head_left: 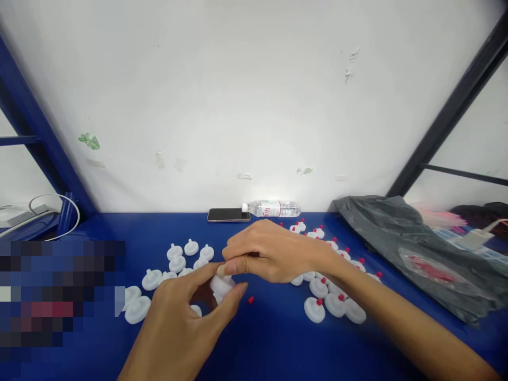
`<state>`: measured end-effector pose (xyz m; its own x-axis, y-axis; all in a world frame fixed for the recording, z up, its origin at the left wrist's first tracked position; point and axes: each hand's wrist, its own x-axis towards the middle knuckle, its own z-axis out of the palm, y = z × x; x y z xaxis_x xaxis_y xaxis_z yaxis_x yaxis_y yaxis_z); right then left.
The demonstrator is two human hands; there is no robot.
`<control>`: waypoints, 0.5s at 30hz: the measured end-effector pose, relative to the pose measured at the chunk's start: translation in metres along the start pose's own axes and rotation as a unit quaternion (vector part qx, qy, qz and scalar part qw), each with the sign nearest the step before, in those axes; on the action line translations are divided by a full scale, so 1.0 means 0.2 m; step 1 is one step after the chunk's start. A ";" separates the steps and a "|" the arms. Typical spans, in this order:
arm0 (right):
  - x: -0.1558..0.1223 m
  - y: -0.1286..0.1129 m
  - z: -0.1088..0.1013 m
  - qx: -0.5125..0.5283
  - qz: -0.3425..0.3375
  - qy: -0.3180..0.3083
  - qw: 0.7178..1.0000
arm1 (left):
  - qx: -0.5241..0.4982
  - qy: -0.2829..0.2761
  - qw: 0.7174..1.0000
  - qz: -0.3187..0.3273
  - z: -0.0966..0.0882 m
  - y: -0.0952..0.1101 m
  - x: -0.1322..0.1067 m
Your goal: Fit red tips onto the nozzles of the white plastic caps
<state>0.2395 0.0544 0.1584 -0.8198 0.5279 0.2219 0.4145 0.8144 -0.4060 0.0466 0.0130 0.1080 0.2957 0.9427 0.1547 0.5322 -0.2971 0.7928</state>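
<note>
My left hand [186,309] grips a white plastic disc-shaped part [223,287] between thumb and fingers, tilted above the blue table. Over its top, my right hand [264,251] is closed, thumb and fingers pinched at the disc's upper end; whatever lies between them is hidden. A small red cap [251,300] lies on the table just right of the held disc. To the left sit several white discs with bare spouts [152,279]. Several more discs carrying red caps [315,309] are spread on the right, partly covered by my right forearm.
Against the white wall lie a phone [229,215] and a clear water bottle [275,208] on its side. A grey plastic bag [389,238] covers the table's right side, with a small clear bag of red pieces [431,269] on it. A white cable [77,214] loops at the left.
</note>
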 end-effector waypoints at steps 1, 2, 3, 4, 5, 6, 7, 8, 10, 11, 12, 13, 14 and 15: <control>0.00 0.01 -0.01 0.024 -0.016 0.006 1.000 | -0.051 -0.037 0.998 -0.021 -0.03 0.02 0.00; -0.01 0.02 -0.03 0.047 -0.026 0.018 0.998 | -0.112 -0.079 0.990 -0.043 -0.06 0.03 -0.01; -0.03 0.04 -0.05 0.065 -0.026 0.040 0.997 | -0.181 -0.124 0.973 -0.068 -0.09 0.04 -0.01; -0.04 0.06 -0.09 0.073 -0.011 0.070 0.995 | -0.243 -0.161 0.952 -0.090 -0.11 0.03 -0.01; -0.06 0.08 -0.12 0.067 0.014 0.103 0.992 | -0.287 -0.187 0.934 -0.105 -0.14 0.02 -0.01; -0.08 0.11 -0.15 0.048 0.050 0.126 0.990 | -0.302 -0.196 0.926 -0.109 -0.16 0.01 -0.01; -0.09 0.14 -0.17 0.008 0.096 0.128 0.987 | -0.286 -0.188 0.934 -0.100 -0.17 -0.01 -0.01; -0.10 0.18 -0.19 -0.042 0.132 0.103 0.985 | -0.238 -0.165 0.954 -0.082 -0.17 -0.02 -0.01; -0.10 0.24 -0.16 -0.120 0.171 0.038 0.977 | -0.096 -0.094 0.990 -0.041 -0.14 -0.06 -0.01; -0.09 0.27 -0.13 -0.140 0.177 0.014 0.974 | -0.031 -0.057 0.998 -0.023 -0.11 -0.07 -0.01; -0.08 0.29 -0.09 -0.148 0.181 -0.003 0.972 | 0.021 -0.025 0.999 -0.003 -0.08 -0.09 -0.01; -0.06 0.31 -0.05 -0.151 0.183 -0.015 0.971 | 0.060 -0.004 0.998 0.018 -0.05 -0.10 -0.02; -0.05 0.33 -0.01 -0.154 0.185 -0.027 0.970 | 0.084 0.006 0.996 0.040 -0.03 -0.11 -0.02; -0.04 0.34 0.03 -0.156 0.187 -0.038 0.969 | 0.097 0.006 0.994 0.058 0.00 -0.12 -0.02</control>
<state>0.2723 0.1045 0.1244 -0.6111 0.7905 0.0394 0.7778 0.6090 -0.1555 0.0330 0.0162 0.0889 0.3560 0.9015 0.2463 0.6374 -0.4270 0.6414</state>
